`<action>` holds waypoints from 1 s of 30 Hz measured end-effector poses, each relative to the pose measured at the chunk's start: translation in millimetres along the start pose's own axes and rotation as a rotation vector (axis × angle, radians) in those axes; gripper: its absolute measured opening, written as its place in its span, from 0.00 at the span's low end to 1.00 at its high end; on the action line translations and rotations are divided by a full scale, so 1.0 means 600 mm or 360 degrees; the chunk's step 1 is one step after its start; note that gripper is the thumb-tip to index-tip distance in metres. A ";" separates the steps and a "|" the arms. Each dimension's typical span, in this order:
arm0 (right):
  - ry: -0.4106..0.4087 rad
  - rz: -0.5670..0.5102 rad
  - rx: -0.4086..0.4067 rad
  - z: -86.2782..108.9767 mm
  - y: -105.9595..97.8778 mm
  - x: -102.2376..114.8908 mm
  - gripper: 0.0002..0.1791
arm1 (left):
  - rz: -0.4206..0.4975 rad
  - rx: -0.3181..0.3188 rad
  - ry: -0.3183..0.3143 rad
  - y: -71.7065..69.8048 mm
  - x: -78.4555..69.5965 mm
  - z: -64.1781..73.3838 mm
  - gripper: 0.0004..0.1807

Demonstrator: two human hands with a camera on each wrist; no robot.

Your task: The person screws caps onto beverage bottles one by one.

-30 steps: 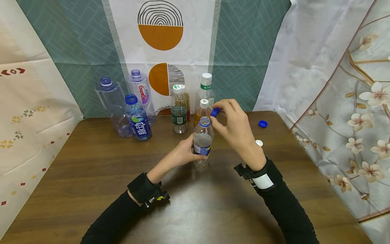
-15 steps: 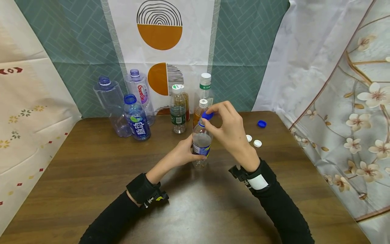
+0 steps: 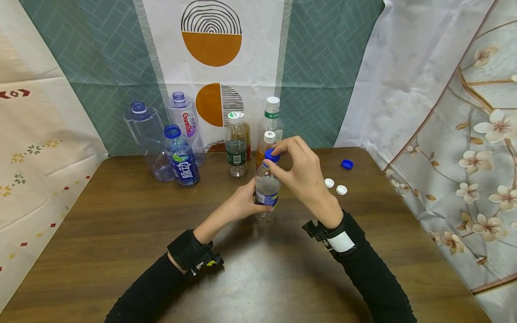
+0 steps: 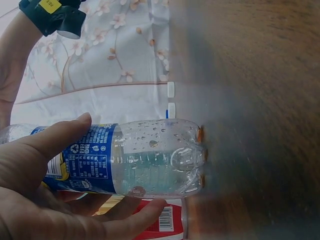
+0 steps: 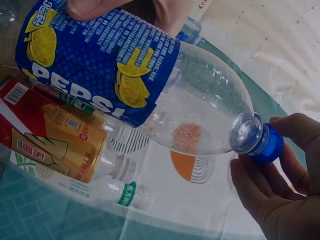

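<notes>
A clear plastic Pepsi bottle (image 3: 267,185) with a blue lemon-print label stands upright on the wooden table. My left hand (image 3: 243,200) grips it round the label; in the left wrist view the thumb lies across the label and water drops dot the bottle wall. At the bottle's mouth my right hand (image 3: 300,172) pinches a blue cap (image 3: 272,155) between thumb and fingers. The right wrist view has this cap sitting over the neck; whether it is threaded on, I cannot tell.
Behind stand capped bottles, including a green-labelled bottle (image 3: 236,146) and an amber drink bottle (image 3: 264,146). At left are uncapped blue bottles, one a labelled blue bottle (image 3: 182,157). On the right lie a blue cap (image 3: 347,164) and two white caps, one white cap (image 3: 341,190) nearer.
My right hand has moved left and slightly down, bringing the blue cap from beside the bottle onto its mouth. The left hand keeps its grip in the same place.
</notes>
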State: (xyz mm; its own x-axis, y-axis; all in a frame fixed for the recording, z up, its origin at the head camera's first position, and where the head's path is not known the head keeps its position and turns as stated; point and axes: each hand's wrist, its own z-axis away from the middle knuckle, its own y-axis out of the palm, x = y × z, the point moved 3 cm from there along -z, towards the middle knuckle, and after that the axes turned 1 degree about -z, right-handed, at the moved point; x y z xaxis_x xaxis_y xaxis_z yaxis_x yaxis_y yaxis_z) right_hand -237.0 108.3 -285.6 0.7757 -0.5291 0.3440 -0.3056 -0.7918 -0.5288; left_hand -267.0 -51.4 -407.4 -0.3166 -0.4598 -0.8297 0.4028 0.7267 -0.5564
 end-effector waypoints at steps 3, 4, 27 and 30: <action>-0.0005 -0.0005 0.0010 0.001 0.003 -0.001 0.15 | -0.0001 0.0003 -0.0010 0.000 0.001 0.000 0.48; -0.0007 -0.0005 0.0015 0.001 0.003 -0.001 0.15 | 0.0000 0.0005 -0.0013 0.001 0.002 0.000 0.48; -0.0246 -0.0087 0.0454 -0.034 -0.034 -0.006 0.16 | -0.0036 -0.0012 0.0006 -0.001 -0.001 0.002 0.46; -0.0363 -0.0147 0.0697 -0.049 -0.041 -0.012 0.19 | -0.0037 -0.0001 -0.0002 -0.002 -0.002 0.002 0.47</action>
State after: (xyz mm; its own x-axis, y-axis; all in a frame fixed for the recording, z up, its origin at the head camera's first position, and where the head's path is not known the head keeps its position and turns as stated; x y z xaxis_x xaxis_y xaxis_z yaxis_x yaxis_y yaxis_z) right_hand -251.3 122.7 -252.1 0.9046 -0.3437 0.2522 -0.0072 -0.6039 -0.7970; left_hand -265.7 -52.3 -406.1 -0.3248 -0.4774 -0.8165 0.3947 0.7161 -0.5757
